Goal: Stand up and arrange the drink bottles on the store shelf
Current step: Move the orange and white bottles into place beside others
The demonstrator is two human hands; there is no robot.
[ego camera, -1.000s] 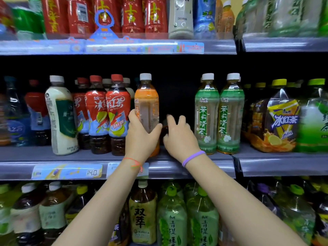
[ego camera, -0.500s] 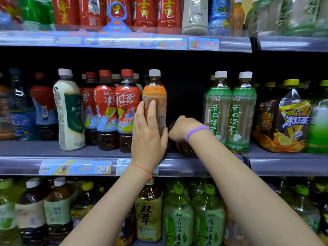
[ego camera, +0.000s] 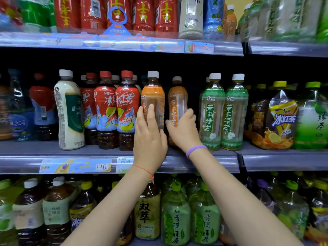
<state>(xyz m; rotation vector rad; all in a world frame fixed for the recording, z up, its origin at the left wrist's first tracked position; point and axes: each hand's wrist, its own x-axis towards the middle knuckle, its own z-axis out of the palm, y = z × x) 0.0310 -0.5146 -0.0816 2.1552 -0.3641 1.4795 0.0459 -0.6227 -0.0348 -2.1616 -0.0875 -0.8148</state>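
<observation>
Since 0.5 s ago: second orange-label bottle [ego camera: 177,102] raised from lying to near upright (slight tilt), between first orange-label bottle [ego camera: 153,98] and green tea bottles [ego camera: 223,112]. Step: standing it. Next: seat base, align. Right hand [ego camera: 182,130] curled around it; left hand [ego camera: 149,137] fingers straight, steadying first.

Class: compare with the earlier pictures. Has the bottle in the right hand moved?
Yes. The orange bottle gripped by the right hand has risen from lying low on the shelf to upright, beside the green bottles.
</observation>
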